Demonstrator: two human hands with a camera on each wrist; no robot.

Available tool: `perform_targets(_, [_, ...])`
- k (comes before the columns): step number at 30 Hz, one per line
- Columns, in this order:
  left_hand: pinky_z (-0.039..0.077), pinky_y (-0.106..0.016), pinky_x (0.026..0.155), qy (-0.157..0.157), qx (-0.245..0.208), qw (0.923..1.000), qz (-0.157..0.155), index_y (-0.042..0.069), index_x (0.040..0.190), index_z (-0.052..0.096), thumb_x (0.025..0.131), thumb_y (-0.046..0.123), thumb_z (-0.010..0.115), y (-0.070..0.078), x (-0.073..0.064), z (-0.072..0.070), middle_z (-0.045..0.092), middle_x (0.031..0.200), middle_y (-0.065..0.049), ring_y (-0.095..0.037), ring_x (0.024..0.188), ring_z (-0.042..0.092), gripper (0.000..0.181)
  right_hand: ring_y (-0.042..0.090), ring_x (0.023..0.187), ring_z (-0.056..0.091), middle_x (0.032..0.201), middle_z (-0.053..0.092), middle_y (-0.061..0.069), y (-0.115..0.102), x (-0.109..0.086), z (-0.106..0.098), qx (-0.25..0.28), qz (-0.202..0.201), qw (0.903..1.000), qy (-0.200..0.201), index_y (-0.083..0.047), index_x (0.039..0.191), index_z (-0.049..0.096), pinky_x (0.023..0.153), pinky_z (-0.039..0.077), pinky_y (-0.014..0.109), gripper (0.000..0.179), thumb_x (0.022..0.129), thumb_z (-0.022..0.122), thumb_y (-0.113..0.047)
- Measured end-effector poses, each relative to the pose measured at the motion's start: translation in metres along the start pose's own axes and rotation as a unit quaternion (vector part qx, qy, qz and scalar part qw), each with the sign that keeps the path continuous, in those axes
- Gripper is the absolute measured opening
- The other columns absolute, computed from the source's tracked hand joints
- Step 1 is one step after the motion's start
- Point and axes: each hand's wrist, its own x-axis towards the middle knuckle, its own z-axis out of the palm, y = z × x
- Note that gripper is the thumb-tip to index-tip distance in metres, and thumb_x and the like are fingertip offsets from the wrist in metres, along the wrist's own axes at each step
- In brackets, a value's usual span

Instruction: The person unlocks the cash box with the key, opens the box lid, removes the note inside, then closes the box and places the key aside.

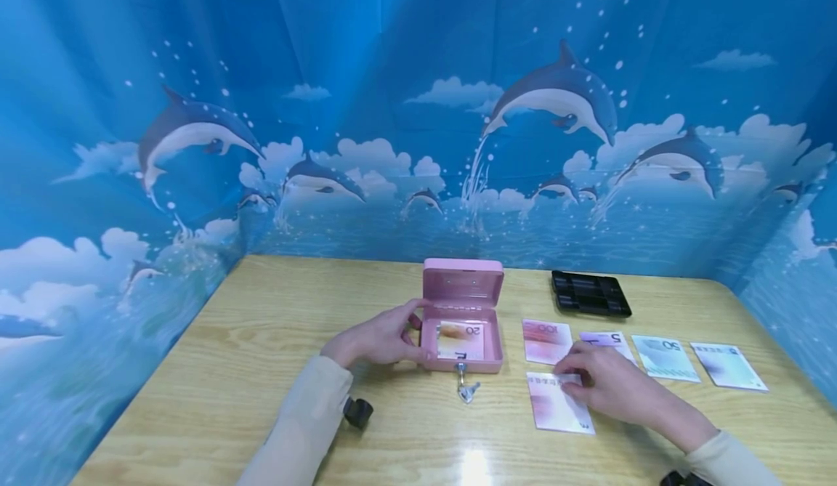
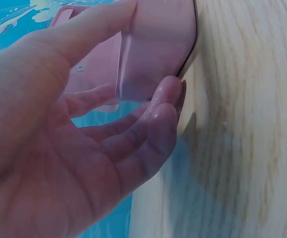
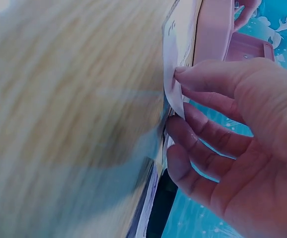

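Observation:
A pink cash box stands on the table with its lid raised; inside lies a banknote marked 20. My left hand holds the box at its left side, thumb at the front corner and index finger toward the hinge. In the left wrist view the thumb tip meets the pink wall. At the right, my right hand pinches the far edge of a pale purple banknote between thumb and fingers. That edge bends up in the right wrist view. Keys hang from the box's front lock.
Beyond the right hand lie banknotes in a row: a red 100, a purple 5 partly covered by the hand, a green 50 and a pale note. A black compartment tray sits behind them. A dolphin-print curtain borders the table.

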Motion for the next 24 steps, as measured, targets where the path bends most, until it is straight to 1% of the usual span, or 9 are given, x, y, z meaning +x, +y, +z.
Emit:
perform_targets(3, [0.056,-0.032,0.085,0.000,0.000,1.0000,-0.001,0.021,0.159,0.031,0.086,0.033,0.084,-0.0002,0.0006,0.0000,0.059,0.131,-0.008,-0.014,0.096,0.063,0.091,-0.005,0.071,0.047,0.093,0.068,-0.007,-0.0007,-0.0001,-0.0001,-0.006,0.014,0.9999,0.000,-0.016,0.099,0.079,0.058,0.044,0.018,0.017,0.083,0.082,-0.012])
perform_targets(5, [0.056,-0.032,0.086,0.000,0.000,1.0000,-0.002,0.020,0.159,0.030,0.086,0.033,0.083,-0.0006,0.0006,0.0001,0.059,0.131,-0.008,-0.014,0.097,0.063,0.092,-0.005,0.071,0.048,0.092,0.068,-0.008,-0.0008,-0.0002,0.0000,-0.009,0.015,0.9998,0.003,-0.016,0.099,0.079,0.058,0.044,0.018,0.017,0.083,0.082,-0.012])
perform_targets(9, [0.055,-0.033,0.087,0.001,0.001,1.0000,-0.004,0.021,0.160,0.029,0.086,0.033,0.083,-0.0010,0.0003,0.0007,0.059,0.131,-0.007,-0.015,0.098,0.062,0.092,-0.005,0.073,0.049,0.092,0.068,-0.009,0.0000,0.0001,0.0000,-0.010,0.005,0.9999,0.007,-0.017,0.099,0.079,0.059,0.045,0.018,0.016,0.084,0.081,-0.012])
perform_targets(14, [0.055,-0.033,0.087,-0.001,-0.004,1.0000,-0.002,0.022,0.160,0.030,0.086,0.033,0.083,-0.0016,-0.0002,0.0011,0.059,0.131,-0.007,-0.015,0.098,0.063,0.092,-0.004,0.076,0.054,0.092,0.069,-0.009,0.0011,0.0009,0.0003,-0.008,-0.006,0.9998,0.016,-0.018,0.098,0.080,0.061,0.048,0.019,0.016,0.084,0.080,-0.009])
perform_targets(19, [0.055,-0.032,0.085,-0.001,-0.008,0.9999,-0.005,0.022,0.160,0.030,0.086,0.033,0.083,-0.0024,0.0002,0.0009,0.058,0.131,-0.007,-0.015,0.097,0.063,0.091,-0.003,0.076,0.057,0.092,0.071,-0.008,0.0015,0.0013,0.0004,-0.009,-0.022,0.9995,0.021,-0.016,0.098,0.080,0.061,0.050,0.020,0.016,0.084,0.080,-0.008])
perform_targets(21, [0.055,-0.032,0.084,-0.002,-0.011,0.9999,-0.005,0.022,0.159,0.030,0.086,0.033,0.083,-0.0025,0.0000,0.0007,0.058,0.131,-0.007,-0.015,0.097,0.063,0.092,-0.002,0.076,0.058,0.092,0.072,-0.007,0.0015,0.0016,0.0004,-0.011,-0.025,0.9994,0.022,-0.015,0.098,0.080,0.062,0.051,0.020,0.016,0.085,0.080,-0.008])
perform_targets(24, [0.055,-0.032,0.083,-0.003,-0.013,0.9999,-0.004,0.023,0.159,0.030,0.086,0.033,0.084,-0.0027,0.0002,0.0005,0.058,0.131,-0.007,-0.016,0.096,0.063,0.092,-0.002,0.078,0.059,0.092,0.072,-0.008,0.0006,0.0018,-0.0004,-0.019,-0.018,0.9994,0.025,-0.016,0.100,0.080,0.063,0.052,0.020,0.016,0.085,0.079,-0.009])
